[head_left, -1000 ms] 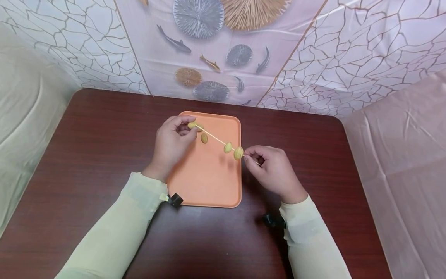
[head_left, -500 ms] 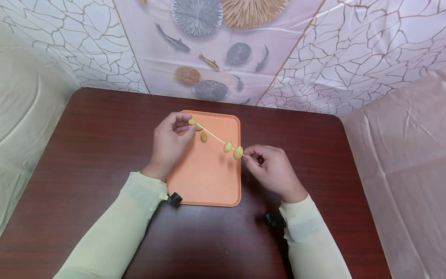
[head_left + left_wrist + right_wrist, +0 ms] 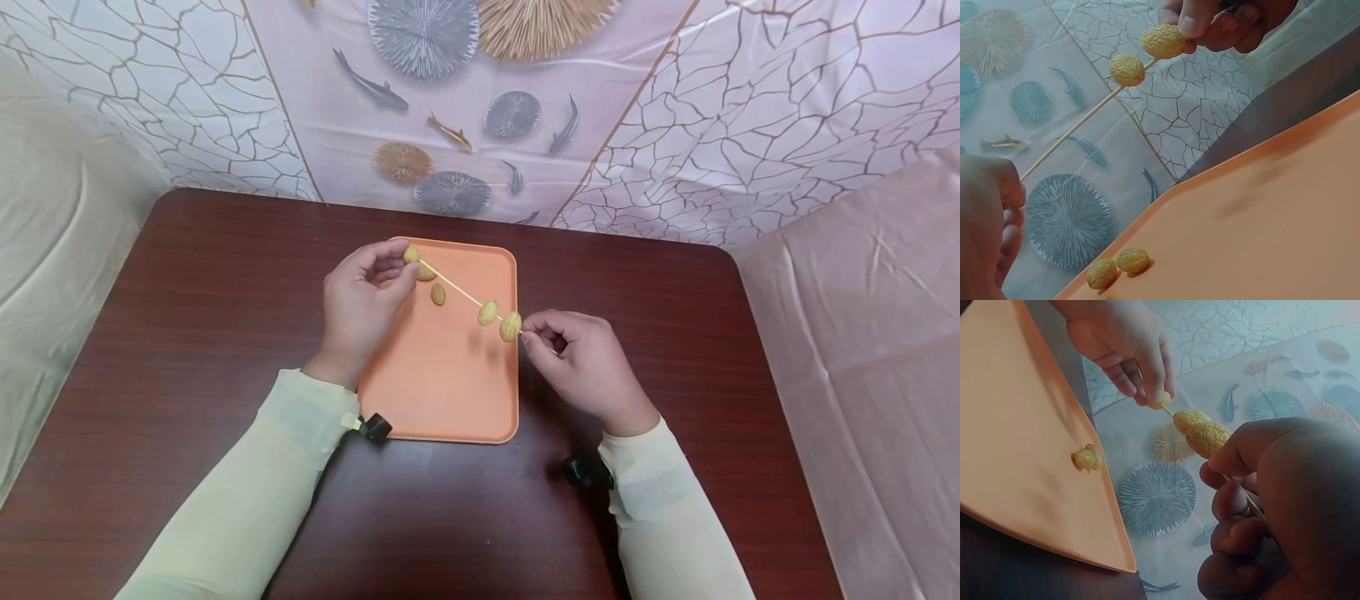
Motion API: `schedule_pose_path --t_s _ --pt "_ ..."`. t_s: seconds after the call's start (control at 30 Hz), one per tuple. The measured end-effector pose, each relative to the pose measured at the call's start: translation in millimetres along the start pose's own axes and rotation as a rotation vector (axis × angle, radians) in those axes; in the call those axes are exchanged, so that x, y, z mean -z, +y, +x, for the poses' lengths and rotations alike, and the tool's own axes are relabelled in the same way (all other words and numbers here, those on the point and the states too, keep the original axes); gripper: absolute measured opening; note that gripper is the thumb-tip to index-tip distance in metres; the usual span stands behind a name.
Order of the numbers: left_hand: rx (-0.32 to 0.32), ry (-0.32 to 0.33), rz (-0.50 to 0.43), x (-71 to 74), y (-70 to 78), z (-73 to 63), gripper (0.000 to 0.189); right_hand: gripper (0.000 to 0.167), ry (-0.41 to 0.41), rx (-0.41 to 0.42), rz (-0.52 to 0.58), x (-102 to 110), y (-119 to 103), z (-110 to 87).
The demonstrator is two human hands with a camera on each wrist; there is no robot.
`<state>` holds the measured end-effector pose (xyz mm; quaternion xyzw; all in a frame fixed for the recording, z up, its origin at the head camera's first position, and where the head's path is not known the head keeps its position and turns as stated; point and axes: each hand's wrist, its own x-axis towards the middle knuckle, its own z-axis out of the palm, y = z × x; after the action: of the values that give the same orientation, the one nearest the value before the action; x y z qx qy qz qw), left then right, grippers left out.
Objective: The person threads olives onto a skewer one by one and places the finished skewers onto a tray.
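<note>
My right hand (image 3: 581, 362) pinches a thin wooden skewer (image 3: 457, 287) near its lower end. Two wrinkled yellow-green fruits (image 3: 1162, 41) are threaded on the skewer close to those fingers, one right behind the other. At the skewer's far end, my left hand (image 3: 363, 308) pinches a third such fruit (image 3: 411, 254) between thumb and fingers. This fruit is at the tip; how far the tip has entered it is hidden. Below, two more wrinkled fruits (image 3: 1132, 260) lie close together on the orange tray (image 3: 442, 392), towards its far left part.
The tray lies on a dark reddish-brown table (image 3: 247, 275). Behind the table hangs a patterned cloth (image 3: 517, 50) with fish and round motifs. Pale cloth (image 3: 870, 333) hangs at both sides. A small black camera (image 3: 377, 427) sits at the left wrist.
My left hand has shifted slightly up and left in the head view, with the fruit at the skewer's tip. My right hand and the two threaded fruits have barely moved.
</note>
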<state>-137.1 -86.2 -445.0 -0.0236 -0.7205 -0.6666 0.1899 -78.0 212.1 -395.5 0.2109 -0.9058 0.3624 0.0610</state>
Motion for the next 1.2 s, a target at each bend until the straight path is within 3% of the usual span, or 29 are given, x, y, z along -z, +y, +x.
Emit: schedule_pose_path --t_s 0.4,0.63,1.2 --pt "0.004 0.007 0.057 0.9 -3.4 -0.5 0.025 0.006 0.008 0.014 0.022 -4 -3 1.3" --pt "-0.043 0.001 0.130 -0.9 -2.2 -3.2 0.023 0.006 0.007 0.020 0.017 -8 -5 3.7" --pt "-0.047 -0.046 0.139 -7.3 6.9 -7.6 0.022 0.006 0.015 0.019 0.012 -7 -7 4.5"
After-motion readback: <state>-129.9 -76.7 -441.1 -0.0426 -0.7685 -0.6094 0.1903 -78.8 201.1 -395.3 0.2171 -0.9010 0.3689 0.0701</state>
